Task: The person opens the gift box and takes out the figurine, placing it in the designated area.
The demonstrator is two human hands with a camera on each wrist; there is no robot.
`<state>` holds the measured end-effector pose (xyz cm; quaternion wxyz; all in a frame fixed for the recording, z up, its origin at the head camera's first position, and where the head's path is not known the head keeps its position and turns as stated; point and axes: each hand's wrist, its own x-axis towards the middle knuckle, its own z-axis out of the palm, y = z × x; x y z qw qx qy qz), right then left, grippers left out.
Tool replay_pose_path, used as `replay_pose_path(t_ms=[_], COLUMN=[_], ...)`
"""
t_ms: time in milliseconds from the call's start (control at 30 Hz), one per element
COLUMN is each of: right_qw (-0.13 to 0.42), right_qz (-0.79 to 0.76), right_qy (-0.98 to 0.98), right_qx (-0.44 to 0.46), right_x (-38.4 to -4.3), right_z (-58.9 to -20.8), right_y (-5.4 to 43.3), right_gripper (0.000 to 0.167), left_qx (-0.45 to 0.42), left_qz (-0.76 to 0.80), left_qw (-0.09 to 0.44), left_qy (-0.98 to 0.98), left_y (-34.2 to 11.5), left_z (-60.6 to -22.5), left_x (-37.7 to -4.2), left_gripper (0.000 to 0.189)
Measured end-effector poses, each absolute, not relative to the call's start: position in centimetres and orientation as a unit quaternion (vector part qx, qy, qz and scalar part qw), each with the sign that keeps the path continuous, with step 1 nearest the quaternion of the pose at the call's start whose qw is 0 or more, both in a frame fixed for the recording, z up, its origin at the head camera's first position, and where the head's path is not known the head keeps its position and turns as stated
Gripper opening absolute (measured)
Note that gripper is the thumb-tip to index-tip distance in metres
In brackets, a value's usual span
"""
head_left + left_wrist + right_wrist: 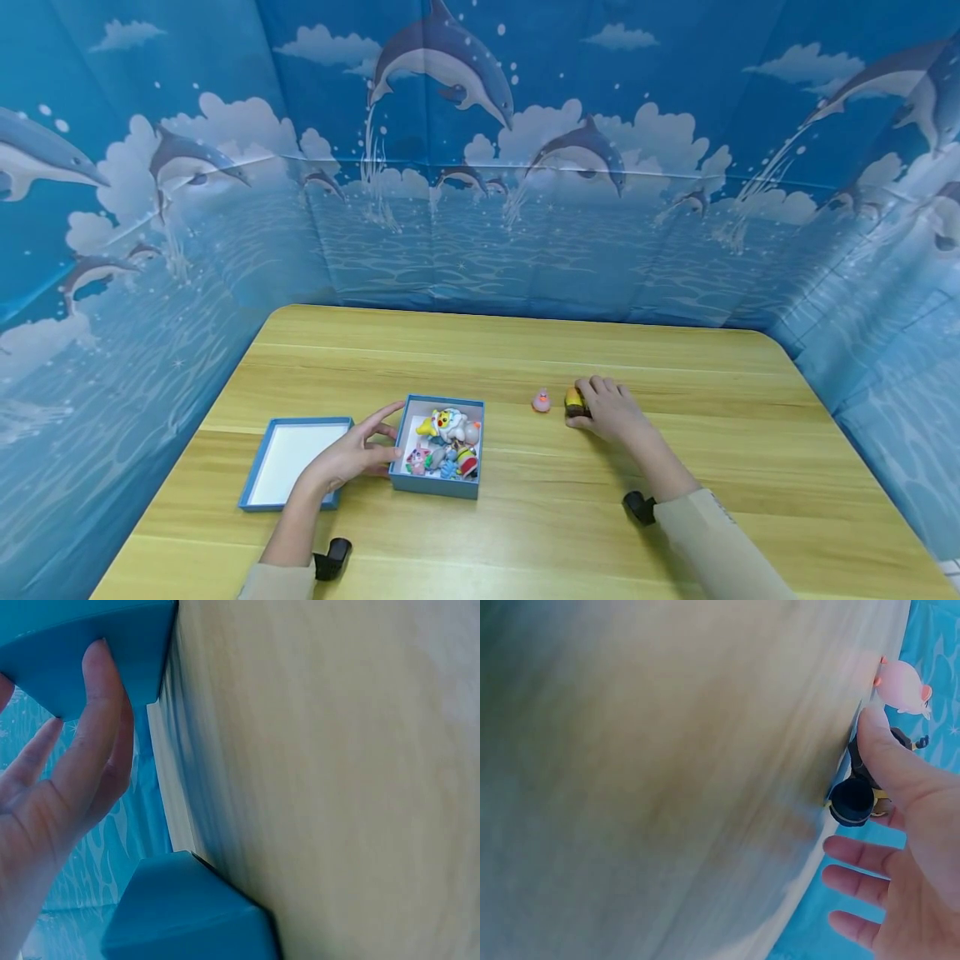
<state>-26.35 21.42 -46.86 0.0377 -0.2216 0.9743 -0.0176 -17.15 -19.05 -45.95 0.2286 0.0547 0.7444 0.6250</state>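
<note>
A blue open box (437,485) with a pale inside holds several small toy figures (448,425). My left hand (358,454) is at its left side, loosely spread fingertips touching the wall; in the left wrist view a fingertip rests on the blue side (45,664). To the right, my right hand (611,410) pinches a small yellow-and-dark toy figure (574,401) close over the table. The right wrist view shows the thumb against the figure's dark part (852,801), with the other fingers partly extended. Just left of it stands a small pink toy (541,402).
A blue box lid (294,457), pale inside, lies left of the box, partly behind the left forearm. Everything rests on a wood-grain table (525,533). A blue dolphin-print curtain (480,250) hangs behind it and at both sides.
</note>
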Motion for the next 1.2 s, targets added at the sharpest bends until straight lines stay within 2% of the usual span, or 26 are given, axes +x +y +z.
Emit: replay_pose_path(t_ms=[933,1200], right_qw=[0.053,0.024], right_qz=[-0.069,-0.103], right_qy=[0.974,0.968], right_qx=[-0.207,-0.228], right_x=[-26.1,-26.0], right_z=[-46.2,-44.2], right_y=[21.5,20.1], right_gripper=[0.069,0.067], left_qx=[0.058,0.057], left_qz=[0.628,0.628], left_qw=[0.233,0.232], left_qy=[0.740,0.741], left_y=[-19.1,-19.2], left_z=[-46.0,-46.1], left_x=[-17.3,-17.3], left_gripper=[0.071,0.070])
